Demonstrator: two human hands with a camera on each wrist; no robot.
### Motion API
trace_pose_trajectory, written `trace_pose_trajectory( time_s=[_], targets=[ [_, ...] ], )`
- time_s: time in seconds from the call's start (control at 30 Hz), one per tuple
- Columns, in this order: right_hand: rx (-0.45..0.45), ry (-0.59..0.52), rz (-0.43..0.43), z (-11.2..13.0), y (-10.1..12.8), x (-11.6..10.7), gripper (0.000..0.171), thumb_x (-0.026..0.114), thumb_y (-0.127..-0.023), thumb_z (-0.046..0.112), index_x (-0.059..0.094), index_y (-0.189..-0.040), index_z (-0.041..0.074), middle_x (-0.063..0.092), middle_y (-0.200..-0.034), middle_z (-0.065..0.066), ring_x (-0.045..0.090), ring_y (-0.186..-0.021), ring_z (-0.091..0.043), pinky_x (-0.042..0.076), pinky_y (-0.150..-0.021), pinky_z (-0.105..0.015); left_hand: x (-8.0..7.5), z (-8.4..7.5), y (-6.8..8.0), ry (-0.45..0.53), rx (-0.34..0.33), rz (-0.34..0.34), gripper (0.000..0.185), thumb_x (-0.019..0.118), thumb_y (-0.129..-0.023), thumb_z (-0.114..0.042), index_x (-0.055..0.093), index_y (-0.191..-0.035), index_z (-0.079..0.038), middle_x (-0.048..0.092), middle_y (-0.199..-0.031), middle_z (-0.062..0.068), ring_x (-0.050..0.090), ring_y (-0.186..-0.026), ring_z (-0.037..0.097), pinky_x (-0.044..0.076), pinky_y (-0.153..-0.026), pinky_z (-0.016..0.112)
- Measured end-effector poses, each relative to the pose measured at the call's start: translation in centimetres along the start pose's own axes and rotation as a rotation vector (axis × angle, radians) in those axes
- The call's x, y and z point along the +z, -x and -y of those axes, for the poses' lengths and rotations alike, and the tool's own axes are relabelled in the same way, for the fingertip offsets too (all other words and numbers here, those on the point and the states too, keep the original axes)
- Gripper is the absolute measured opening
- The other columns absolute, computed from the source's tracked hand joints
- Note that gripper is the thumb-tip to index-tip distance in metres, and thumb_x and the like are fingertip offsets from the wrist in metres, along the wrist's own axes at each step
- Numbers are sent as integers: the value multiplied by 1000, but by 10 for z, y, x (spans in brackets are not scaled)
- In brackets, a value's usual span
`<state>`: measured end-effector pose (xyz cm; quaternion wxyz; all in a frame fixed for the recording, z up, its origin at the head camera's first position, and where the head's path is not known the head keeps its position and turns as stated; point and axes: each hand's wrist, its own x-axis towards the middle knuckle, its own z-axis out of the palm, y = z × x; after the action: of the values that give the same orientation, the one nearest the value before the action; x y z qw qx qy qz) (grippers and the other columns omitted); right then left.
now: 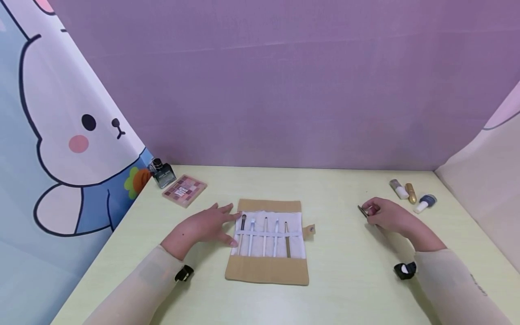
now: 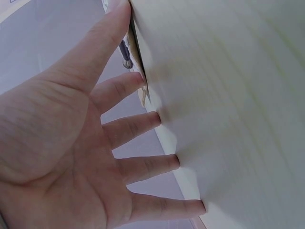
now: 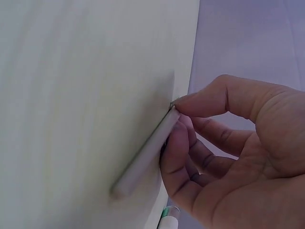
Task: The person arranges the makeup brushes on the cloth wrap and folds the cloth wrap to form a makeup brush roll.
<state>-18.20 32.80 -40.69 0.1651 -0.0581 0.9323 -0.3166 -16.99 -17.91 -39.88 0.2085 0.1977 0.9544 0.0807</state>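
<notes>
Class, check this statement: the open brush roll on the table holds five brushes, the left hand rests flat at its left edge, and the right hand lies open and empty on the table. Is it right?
One detail is wrong. The right hand is not empty: its grip pinches a slim stick-like item, as the right wrist view shows. The brush roll does hold five brushes, and the left hand rests flat at its left edge.

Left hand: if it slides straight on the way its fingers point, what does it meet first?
The left hand points right, fingertips already at the edge of the brush roll. It would likely first meet the dark-tipped brush in the leftmost slot, though height above the cloth is unclear.
</notes>
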Motion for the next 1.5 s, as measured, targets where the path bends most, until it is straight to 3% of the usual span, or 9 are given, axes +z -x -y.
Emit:
trace_pose_trajectory(
  time_s=[0.43, 0.6, 0.87, 1.07, 1.5],
  targets=[
    [20, 16, -6, 5, -2, 1, 46, 67, -96, 9, 57, -137, -9, 64, -108, -14, 58, -87, -18, 50, -69, -28, 0, 1, 0, 6, -1, 2, 97, 85, -83, -59, 46, -163, -21, 30, -177, 19, 24, -160, 61, 36, -126, 69],
    [-6, -39, -6, 15, 0, 2, 49, 67, -98, 11, 55, -141, -9, 64, -110, -14, 59, -84, -16, 52, -69, -28, 0, 1, -1, 8, 0, 4, 97, 85, -83, -59, 46, -164, -22, 29, -177, 19, 23, -160, 60, 35, -126, 69],
    [-110, -147, -27, 39, 0, 8, 49, 66, -100, 10, 55, -144, -9, 64, -114, -16, 63, -90, -13, 60, -74, -26, 1, 2, -2, 7, 2, 0, 97, 85, -82, -58, 46, -163, -21, 30, -176, 20, 24, -160, 60, 36, -126, 68],
    [-208, -211, -57, 59, -1, 14, 48, 66, -98, 9, 56, -143, -5, 65, -120, -19, 64, -98, -13, 59, -77, -25, 2, 3, -3, 9, -6, 5, 98, 85, -82, -59, 45, -164, -23, 30, -177, 19, 23, -160, 59, 36, -126, 68],
    [-346, -407, -66, 93, -4, 26, 55, 66, -92, -2, 51, -145, -8, 59, -119, -21, 66, -98, -9, 62, -83, -24, 3, 2, -2, 25, -10, 1, 99, 86, -82, -59, 45, -164, -23, 30, -177, 18, 23, -161, 58, 36, -126, 68]
  ],
)
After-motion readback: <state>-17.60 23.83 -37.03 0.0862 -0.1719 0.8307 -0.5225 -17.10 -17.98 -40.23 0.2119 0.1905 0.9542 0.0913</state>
